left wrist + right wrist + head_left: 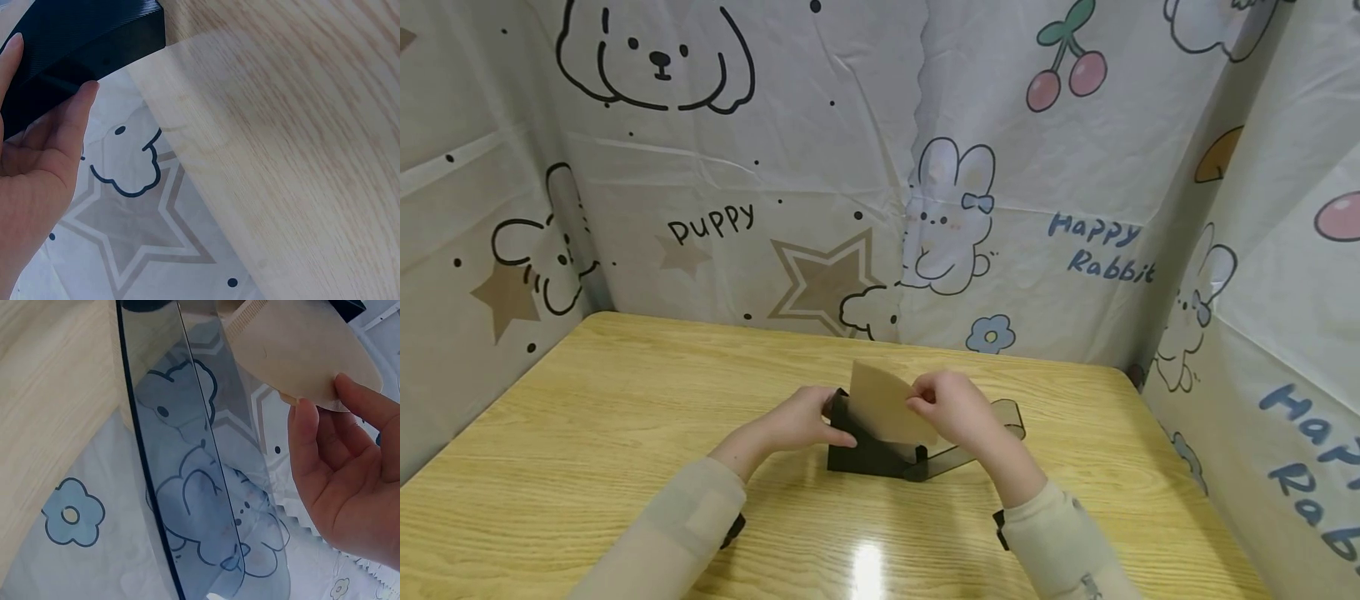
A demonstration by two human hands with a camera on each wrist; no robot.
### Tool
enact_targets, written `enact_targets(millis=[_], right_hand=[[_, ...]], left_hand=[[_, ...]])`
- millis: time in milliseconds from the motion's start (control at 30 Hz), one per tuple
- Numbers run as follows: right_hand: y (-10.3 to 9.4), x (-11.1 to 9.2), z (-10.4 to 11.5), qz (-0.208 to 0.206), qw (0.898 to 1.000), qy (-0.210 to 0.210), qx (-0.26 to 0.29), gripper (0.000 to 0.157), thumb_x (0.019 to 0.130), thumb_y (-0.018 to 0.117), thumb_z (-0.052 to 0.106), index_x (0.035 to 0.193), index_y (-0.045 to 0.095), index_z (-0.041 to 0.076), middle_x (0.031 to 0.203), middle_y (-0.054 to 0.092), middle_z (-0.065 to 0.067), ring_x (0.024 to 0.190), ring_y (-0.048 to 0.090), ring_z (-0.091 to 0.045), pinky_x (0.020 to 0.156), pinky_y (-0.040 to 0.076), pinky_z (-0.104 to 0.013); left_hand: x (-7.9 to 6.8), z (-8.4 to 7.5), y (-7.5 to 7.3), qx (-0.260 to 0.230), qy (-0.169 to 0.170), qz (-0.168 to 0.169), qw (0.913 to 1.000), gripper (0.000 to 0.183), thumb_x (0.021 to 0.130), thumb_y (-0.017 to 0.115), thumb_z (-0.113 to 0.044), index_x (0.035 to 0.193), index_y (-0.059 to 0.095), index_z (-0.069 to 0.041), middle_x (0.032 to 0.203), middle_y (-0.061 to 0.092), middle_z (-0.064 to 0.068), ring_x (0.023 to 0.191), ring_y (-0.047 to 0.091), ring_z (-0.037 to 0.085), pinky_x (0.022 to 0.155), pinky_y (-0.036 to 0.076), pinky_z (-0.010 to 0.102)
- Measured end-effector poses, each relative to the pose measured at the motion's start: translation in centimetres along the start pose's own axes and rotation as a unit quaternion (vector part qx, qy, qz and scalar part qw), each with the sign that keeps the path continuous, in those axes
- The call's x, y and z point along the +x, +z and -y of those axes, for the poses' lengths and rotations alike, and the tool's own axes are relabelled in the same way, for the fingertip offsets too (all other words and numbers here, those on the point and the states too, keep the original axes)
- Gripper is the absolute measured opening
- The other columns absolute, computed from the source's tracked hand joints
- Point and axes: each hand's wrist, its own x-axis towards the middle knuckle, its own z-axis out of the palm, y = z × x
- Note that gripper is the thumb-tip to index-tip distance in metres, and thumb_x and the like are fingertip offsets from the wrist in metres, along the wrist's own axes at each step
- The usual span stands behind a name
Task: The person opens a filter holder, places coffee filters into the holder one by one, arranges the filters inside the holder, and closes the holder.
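Observation:
My left hand (801, 419) grips a black filter holder (863, 457) standing on the table, thumb on the near side. In the left wrist view, thumb and fingers lie on opposite sides of the ribbed black holder (94, 53). A tan paper coffee filter (883, 406) rises from the top of the holder. My right hand (957, 407) pinches its upper right edge; the right wrist view shows thumb and fingers at the rim of the filter (300, 353). The holder's smoky see-through lid (1009, 414) is swung out to the right. The filter's lower part is hidden inside the holder.
The wood-grain table (625, 392) lies under both arms. A white cloth (760, 167) printed with cartoon animals hangs behind and along both sides. Black bands (1000, 529) show at the wrists, by the light sleeves.

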Motion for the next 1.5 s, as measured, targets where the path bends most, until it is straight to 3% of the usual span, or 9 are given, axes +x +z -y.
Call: enact_targets(millis=[333, 1033, 1267, 1400, 1500], right_hand=[[2.0, 0.1, -0.3, 0.020, 1.000, 0.001, -0.005, 0.013, 0.088, 0.064, 0.011, 0.075, 0.066, 0.007, 0.061, 0.050, 0.004, 0.054, 0.041, -0.009, 0.052, 0.034, -0.022], [4.2, 0.0, -0.7, 0.038, 0.999, -0.029, -0.026, 0.023, 0.087, 0.063, 0.007, 0.065, 0.056, 0.008, 0.056, 0.039, 0.005, 0.051, 0.036, -0.009, 0.050, 0.029, -0.021], [4.6, 0.0, -0.7, 0.047, 0.998, -0.014, -0.048, 0.023, 0.088, 0.062, 0.011, 0.066, 0.056, 0.009, 0.056, 0.043, 0.003, 0.051, 0.038, -0.010, 0.048, 0.029, -0.022], [3.9, -0.3, -0.5, 0.044, 0.997, 0.017, -0.063, 0.013, 0.088, 0.064, 0.018, 0.081, 0.065, 0.007, 0.068, 0.057, 0.000, 0.057, 0.048, -0.011, 0.052, 0.039, -0.026], [2.4, -1.1, -0.5, 0.023, 0.996, 0.044, -0.076, 0.022, 0.087, 0.066, 0.025, 0.100, 0.066, 0.008, 0.088, 0.067, -0.005, 0.073, 0.060, -0.017, 0.064, 0.049, -0.033]], left_hand=[[-0.1, -0.1, 0.0, -0.008, 0.005, 0.002, 1.0000, 0.031, 0.078, 0.077, -0.017, 0.104, 0.062, -0.008, 0.101, 0.067, 0.003, 0.090, 0.060, 0.011, 0.080, 0.049, 0.031], [-0.2, 0.0, 0.0, -0.018, 0.005, 0.002, 0.9998, 0.025, 0.078, 0.077, -0.017, 0.096, 0.061, -0.008, 0.090, 0.066, 0.001, 0.078, 0.057, 0.009, 0.072, 0.048, 0.028], [-0.2, 0.0, 0.0, -0.019, 0.004, 0.001, 0.9998, 0.027, 0.078, 0.077, -0.017, 0.098, 0.062, -0.007, 0.093, 0.067, 0.002, 0.080, 0.059, 0.009, 0.073, 0.049, 0.028], [-0.1, 0.0, 0.0, -0.015, 0.005, 0.001, 0.9999, 0.026, 0.078, 0.076, -0.017, 0.098, 0.062, -0.008, 0.093, 0.067, 0.002, 0.080, 0.059, 0.009, 0.073, 0.049, 0.028], [-0.1, 0.0, 0.0, -0.013, 0.004, 0.006, 0.9999, 0.025, 0.078, 0.076, -0.018, 0.096, 0.062, -0.008, 0.092, 0.066, 0.001, 0.081, 0.059, 0.009, 0.073, 0.049, 0.028]])
